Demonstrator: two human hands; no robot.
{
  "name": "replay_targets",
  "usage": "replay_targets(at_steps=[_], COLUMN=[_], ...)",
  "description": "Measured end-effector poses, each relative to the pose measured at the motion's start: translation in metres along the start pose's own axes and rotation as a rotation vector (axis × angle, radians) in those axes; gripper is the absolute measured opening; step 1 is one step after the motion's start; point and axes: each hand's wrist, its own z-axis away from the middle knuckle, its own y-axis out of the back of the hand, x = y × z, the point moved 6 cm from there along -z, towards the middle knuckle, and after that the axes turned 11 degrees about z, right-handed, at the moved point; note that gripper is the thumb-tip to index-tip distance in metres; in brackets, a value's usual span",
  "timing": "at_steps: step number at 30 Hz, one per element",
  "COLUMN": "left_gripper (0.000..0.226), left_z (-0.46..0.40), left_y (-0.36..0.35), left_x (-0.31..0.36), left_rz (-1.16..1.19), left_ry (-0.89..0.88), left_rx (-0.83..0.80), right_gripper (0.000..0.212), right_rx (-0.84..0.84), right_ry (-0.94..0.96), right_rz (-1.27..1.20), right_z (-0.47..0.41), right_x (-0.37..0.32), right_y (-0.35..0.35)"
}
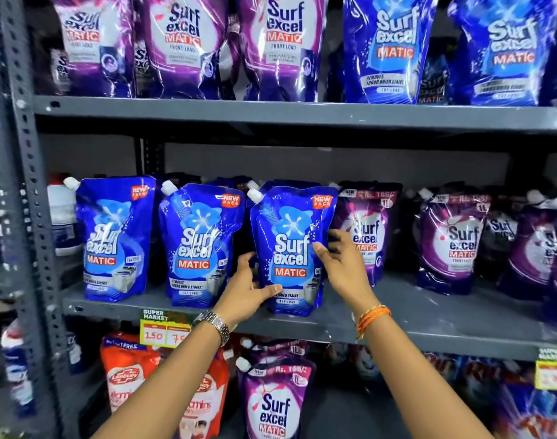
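Note:
A blue Surf Excel Matic detergent pouch with a white spout stands upright on the middle shelf, third in a row of blue pouches. My left hand grips its lower left edge, thumb across the front near the bottom. My right hand holds its right edge, thumb on the front and fingers curled behind. The left wrist carries a metal watch. Orange threads circle the right wrist.
Two more blue pouches stand to the left, purple pouches to the right. The top shelf holds larger purple and blue pouches. Below are red Lifebuoy packs, a purple pouch and price tags. A grey perforated upright stands at left.

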Motion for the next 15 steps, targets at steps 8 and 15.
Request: replay_targets(at_steps=[8,15], left_gripper=[0.053,0.069], left_z=[0.115,0.14], left_y=[0.016,0.007], left_x=[-0.053,-0.224], left_rz=[0.103,-0.008], left_ry=[-0.225,0.189], left_rx=[0.295,0.231], right_gripper=[0.021,0.017], right_rx=[0.312,-0.002], right_ry=[0.067,-0.299], right_rz=[-0.092,-0.008], right_z=[0.128,0.191], right_x=[0.035,0.161], right_y=[0.033,-0.043])
